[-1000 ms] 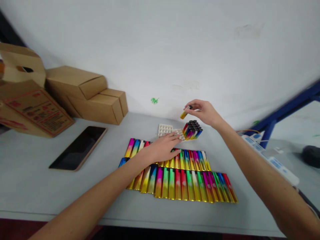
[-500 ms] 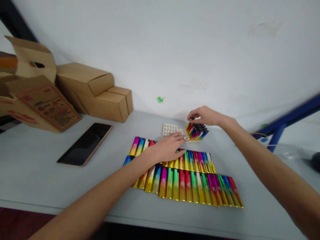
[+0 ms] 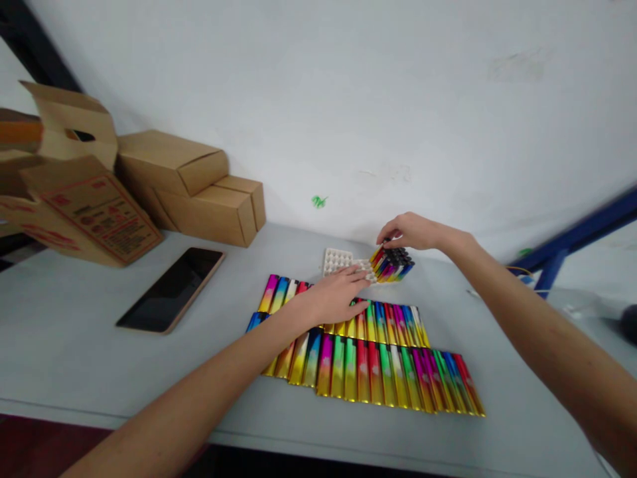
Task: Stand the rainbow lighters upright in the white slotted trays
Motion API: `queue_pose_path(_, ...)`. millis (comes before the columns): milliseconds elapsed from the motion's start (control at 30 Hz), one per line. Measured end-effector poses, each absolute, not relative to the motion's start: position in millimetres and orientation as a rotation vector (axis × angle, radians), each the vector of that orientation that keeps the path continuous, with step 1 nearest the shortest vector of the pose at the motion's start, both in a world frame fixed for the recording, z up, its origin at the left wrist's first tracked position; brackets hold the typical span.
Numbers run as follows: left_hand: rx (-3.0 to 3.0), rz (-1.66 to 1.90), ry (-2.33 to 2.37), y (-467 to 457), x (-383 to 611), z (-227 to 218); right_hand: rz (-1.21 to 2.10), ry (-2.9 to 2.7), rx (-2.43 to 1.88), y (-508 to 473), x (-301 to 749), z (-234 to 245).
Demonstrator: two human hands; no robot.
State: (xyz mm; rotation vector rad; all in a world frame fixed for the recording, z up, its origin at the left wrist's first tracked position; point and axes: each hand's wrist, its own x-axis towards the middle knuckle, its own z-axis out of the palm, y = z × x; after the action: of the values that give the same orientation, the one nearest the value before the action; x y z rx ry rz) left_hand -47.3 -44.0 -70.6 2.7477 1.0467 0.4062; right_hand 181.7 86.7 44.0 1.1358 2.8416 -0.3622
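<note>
Two rows of bright rainbow lighters [image 3: 393, 375] lie flat on the grey table [image 3: 74, 358]. Behind them a white holed tray [image 3: 337, 260] holds a cluster of upright lighters [image 3: 393, 262] with black tops. My left hand [image 3: 333, 295] lies flat with fingers stretched over the back row, fingertips touching the tray's near edge. My right hand [image 3: 411, 231] is over the cluster, fingers pinched on a lighter at the cluster's back left corner.
A dark phone [image 3: 172, 289] lies on the table to the left. Brown cardboard boxes [image 3: 192, 189] stand against the white wall at the back left. A blue metal bar [image 3: 577, 232] and a dark object [image 3: 628, 322] are at the right.
My right hand has come down with the yellow lighter from above the tray and set it into the cluster. My left hand has stayed on the back row.
</note>
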Motion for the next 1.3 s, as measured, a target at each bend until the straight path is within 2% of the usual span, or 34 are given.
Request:
queue_pose_path(933,2.730,0.370,1.064,-45.4,-47.1,-67.5,-0.399,2.732,1.047,76.9,184.4,59.5)
queue_pose_path(1100,2.717,0.361,1.067,-46.0,-47.1,-65.9,-0.322,2.852,1.216,58.2,194.3,76.5)
queue_pose_path(1300,2.732,0.339,1.072,-47.0,-47.2,-62.4,-0.052,3.134,1.596,-8.5,221.7,84.9)
